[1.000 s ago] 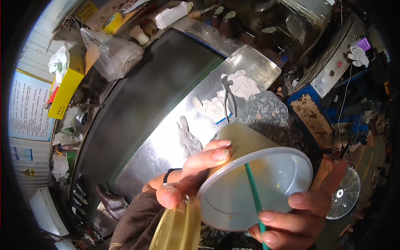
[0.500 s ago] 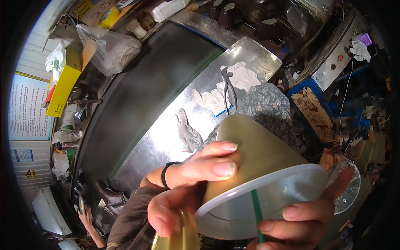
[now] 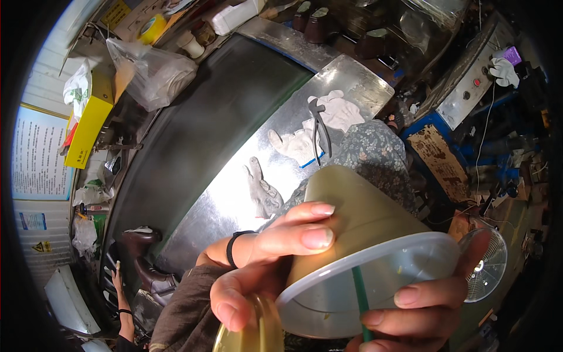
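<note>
Head view: my left hand (image 3: 267,258) has its fingers (image 3: 305,234) wrapped on the side of a tan plastic cup (image 3: 358,217), tipped so its clear domed lid (image 3: 369,287) faces me, with a green straw (image 3: 360,296) through the lid; the same hand also presses a yellowish clear bottle (image 3: 249,328) just below the cup. My right hand (image 3: 410,311) grips the lid's lower rim, fingers clenched on it beside the straw. Behind the cup, the metal bench (image 3: 234,193) carries white work gloves (image 3: 299,144) and dark pliers (image 3: 319,126); a small fan (image 3: 489,264) sits just right of the cup.
</note>
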`<state>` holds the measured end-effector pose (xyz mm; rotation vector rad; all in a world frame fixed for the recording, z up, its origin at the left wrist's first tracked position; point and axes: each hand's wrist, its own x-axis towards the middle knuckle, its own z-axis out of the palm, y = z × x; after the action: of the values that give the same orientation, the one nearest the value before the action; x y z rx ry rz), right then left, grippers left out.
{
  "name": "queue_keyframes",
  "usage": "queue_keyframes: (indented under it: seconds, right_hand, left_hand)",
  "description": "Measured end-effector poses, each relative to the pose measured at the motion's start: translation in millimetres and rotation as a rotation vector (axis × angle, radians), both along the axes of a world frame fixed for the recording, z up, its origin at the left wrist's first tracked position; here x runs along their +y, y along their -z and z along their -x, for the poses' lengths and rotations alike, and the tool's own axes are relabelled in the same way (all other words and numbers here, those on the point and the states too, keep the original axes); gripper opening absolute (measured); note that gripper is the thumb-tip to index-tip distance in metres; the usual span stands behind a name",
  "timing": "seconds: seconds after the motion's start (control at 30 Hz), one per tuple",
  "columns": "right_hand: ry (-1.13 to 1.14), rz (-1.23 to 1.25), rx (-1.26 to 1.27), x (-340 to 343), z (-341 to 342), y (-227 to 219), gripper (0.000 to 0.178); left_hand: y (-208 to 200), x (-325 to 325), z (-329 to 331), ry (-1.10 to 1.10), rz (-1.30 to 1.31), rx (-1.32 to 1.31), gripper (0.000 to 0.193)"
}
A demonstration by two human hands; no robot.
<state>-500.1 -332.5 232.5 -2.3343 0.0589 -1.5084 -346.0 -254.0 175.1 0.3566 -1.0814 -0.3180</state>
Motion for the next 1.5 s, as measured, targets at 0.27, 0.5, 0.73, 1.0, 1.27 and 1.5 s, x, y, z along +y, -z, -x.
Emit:
queue_keyframes:
  seconds: [0.27,0.5,0.73,1.0,1.27,1.5]
  right_hand:
    - [0.014,-0.034,0.064,1.0,8.9,-7.5,0.018]
    - [0.057,-0.158,0.109,15.6,13.1,-5.2,0.017]
    - [0.078,-0.120,0.093,2.2,6.8,-7.2,0.013]
    - [0.120,-0.132,0.304,-11.7,6.9,0.3,0.020]
    - [0.163,-0.181,0.315,-17.1,3.0,4.3,0.027]
    - [0.154,-0.073,0.380,-22.1,7.4,9.0,0.034]
  left_hand:
    - [-6.5,-15.7,9.9,0.037,0.099,0.060,0.043]
    - [4.3,-10.6,8.4,0.003,0.072,0.062,0.040]
    - [14.1,-19.1,2.6,0.044,0.072,-0.031,0.043]
    - [40.3,5.0,-50.6,1.123,-0.526,0.675,0.080]
    - [53.9,8.0,-42.1,0.671,-0.469,0.316,0.069]
    - [101.3,-14.9,-56.2,0.095,-0.307,-0.318,0.040]
